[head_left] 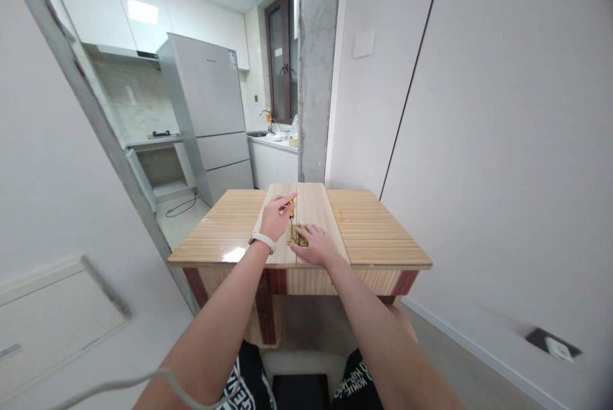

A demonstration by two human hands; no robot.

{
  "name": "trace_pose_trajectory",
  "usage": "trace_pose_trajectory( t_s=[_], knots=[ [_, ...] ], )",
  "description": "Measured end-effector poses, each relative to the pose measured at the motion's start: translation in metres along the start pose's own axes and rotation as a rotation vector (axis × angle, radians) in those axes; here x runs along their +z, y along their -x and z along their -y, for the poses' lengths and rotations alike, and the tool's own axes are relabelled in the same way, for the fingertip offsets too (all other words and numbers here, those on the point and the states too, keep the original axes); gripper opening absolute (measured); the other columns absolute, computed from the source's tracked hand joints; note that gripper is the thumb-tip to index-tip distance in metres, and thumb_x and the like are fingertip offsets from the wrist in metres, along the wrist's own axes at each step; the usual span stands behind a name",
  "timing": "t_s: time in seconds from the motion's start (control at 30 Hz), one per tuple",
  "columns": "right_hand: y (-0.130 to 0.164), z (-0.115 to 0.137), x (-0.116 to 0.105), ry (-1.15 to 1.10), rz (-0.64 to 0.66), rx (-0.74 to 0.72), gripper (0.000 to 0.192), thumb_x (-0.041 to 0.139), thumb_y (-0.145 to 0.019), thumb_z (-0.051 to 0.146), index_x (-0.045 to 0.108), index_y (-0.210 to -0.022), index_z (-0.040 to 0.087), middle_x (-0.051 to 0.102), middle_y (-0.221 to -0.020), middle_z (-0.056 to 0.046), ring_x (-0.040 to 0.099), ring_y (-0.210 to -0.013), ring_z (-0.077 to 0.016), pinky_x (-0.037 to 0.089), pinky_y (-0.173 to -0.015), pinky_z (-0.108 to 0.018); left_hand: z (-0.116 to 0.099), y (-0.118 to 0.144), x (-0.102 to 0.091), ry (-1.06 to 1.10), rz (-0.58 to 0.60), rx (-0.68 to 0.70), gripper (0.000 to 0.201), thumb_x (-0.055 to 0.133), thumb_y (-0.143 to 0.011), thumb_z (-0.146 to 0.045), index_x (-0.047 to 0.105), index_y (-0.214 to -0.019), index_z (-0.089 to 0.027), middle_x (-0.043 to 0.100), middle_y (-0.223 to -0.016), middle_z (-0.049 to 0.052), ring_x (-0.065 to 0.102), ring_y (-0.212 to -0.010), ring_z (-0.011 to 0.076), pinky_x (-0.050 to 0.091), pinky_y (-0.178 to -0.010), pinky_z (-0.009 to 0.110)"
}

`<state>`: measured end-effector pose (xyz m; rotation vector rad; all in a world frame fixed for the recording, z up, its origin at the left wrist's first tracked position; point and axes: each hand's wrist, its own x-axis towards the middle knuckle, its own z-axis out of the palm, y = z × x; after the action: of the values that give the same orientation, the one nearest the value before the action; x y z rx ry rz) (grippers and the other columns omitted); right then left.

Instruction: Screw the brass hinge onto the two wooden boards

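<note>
So picture the hinge as the middle of the clock, 12 pointing away from the person. The brass-coloured hinge point(302, 238) sits near the close edge of the pale boards, at the seam between the left board point(276, 193) and the right board point(313, 202), both lying on a striped wooden table point(383, 225).

The left hand point(274, 218), around 10 o'clock, has its fingers partly curled, pinching the handle of a yellow-and-black screwdriver point(292, 208) that stands roughly upright just off 12. The right hand point(317, 245), around 4, is mostly open and flat, fingertips resting on the hinge and not gripping anything.

Biggest worry imo: the tip skating off. It looks like a light grip, and if the shaft leans, the tip probably jumps sideways, with the right fingers sitting right beside it. Can't tell whether it's seated in a screw; too small to see.

Second: the boards. No clamp visible, so twisting force could open the seam or nudge one board toward 12 or 6, leaving the hinge crooked. Easing off the right fingers could let it swivel too.

Also, a pale cable point(165, 373) crosses the left forearm down around 7. If it snags, it could jerk that arm mid-turn.
</note>
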<state>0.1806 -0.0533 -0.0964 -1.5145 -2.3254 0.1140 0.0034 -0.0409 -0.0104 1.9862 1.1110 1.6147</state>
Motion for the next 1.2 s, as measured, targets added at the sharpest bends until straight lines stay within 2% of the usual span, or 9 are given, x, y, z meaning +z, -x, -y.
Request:
trace_pose_trajectory(
  t_s=[0.17, 0.23, 0.43, 0.57, 0.73, 0.97, 1.2],
  knots=[
    [-0.0005, -0.0017, 0.0029, -0.001, -0.011, -0.004, 0.078, 0.041, -0.088, 0.080, 0.043, -0.154, 0.037, 0.041, -0.158, -0.006, 0.032, -0.146, -0.0289, 0.021, -0.119, -0.047, -0.0049, -0.0004, -0.0010, -0.021, 0.044, 0.058, 0.035, 0.052, -0.098, -0.024, 0.068, -0.130, -0.025, 0.065, -0.132, 0.007, 0.060, -0.122, 0.0199, 0.047, -0.109, 0.036],
    [-0.0008, -0.0025, 0.0039, -0.002, -0.011, -0.006, 0.079, 0.041, -0.088, 0.080, 0.043, -0.153, 0.037, 0.040, -0.159, -0.005, 0.032, -0.146, -0.0292, 0.021, -0.119, -0.047, -0.0063, -0.0006, -0.0010, -0.030, 0.056, 0.063, 0.037, 0.049, -0.099, -0.022, 0.067, -0.131, -0.024, 0.064, -0.135, 0.006, 0.058, -0.128, 0.0206, 0.043, -0.114, 0.038],
    [-0.0025, -0.0032, 0.0047, -0.003, 0.004, 0.004, 0.080, 0.041, -0.087, 0.081, 0.042, -0.154, 0.037, 0.039, -0.160, -0.005, 0.031, -0.146, -0.0301, 0.021, -0.119, -0.047, -0.0034, -0.0001, 0.0021, 0.011, 0.033, 0.002, 0.035, 0.050, -0.098, -0.022, 0.067, -0.128, -0.022, 0.072, -0.120, 0.006, 0.067, -0.111, 0.0194, 0.052, -0.103, 0.036],
    [-0.0029, -0.0037, 0.0045, -0.007, 0.021, 0.009, 0.080, 0.042, -0.087, 0.081, 0.041, -0.154, 0.038, 0.038, -0.160, -0.004, 0.030, -0.147, -0.0303, 0.019, -0.119, -0.047, 0.0006, -0.0001, 0.0018, 0.067, -0.003, -0.035, 0.032, 0.055, -0.096, -0.023, 0.071, -0.123, -0.023, 0.071, -0.120, 0.007, 0.067, -0.109, 0.0188, 0.055, -0.097, 0.033],
    [-0.0023, -0.0043, 0.0048, -0.004, 0.015, 0.004, 0.079, 0.040, -0.087, 0.081, 0.042, -0.154, 0.038, 0.038, -0.160, -0.004, 0.030, -0.147, -0.0295, 0.019, -0.120, -0.047, 0.0035, -0.0012, -0.0028, 0.061, -0.015, -0.036, 0.031, 0.062, -0.093, -0.029, 0.072, -0.122, -0.024, 0.068, -0.118, 0.007, 0.068, -0.094, 0.0155, 0.058, -0.087, 0.029],
    [-0.0025, -0.0032, 0.0047, -0.003, 0.011, 0.015, 0.079, 0.042, -0.087, 0.080, 0.042, -0.154, 0.038, 0.039, -0.159, -0.004, 0.031, -0.147, -0.0292, 0.020, -0.120, -0.046, 0.0001, -0.0023, -0.0010, 0.028, 0.035, 0.022, 0.034, 0.051, -0.099, -0.025, 0.069, -0.127, -0.023, 0.067, -0.132, 0.007, 0.060, -0.125, 0.0200, 0.046, -0.111, 0.036],
    [-0.0038, -0.0047, 0.0072, 0.001, 0.006, 0.012, 0.079, 0.043, -0.087, 0.080, 0.043, -0.153, 0.038, 0.039, -0.160, -0.004, 0.031, -0.147, -0.0296, 0.021, -0.119, -0.047, 0.0035, -0.0028, 0.0013, 0.051, 0.022, -0.025, 0.034, 0.051, -0.098, -0.022, 0.069, -0.126, -0.021, 0.073, -0.119, 0.007, 0.068, -0.109, 0.0195, 0.053, -0.100, 0.035]
  ],
)
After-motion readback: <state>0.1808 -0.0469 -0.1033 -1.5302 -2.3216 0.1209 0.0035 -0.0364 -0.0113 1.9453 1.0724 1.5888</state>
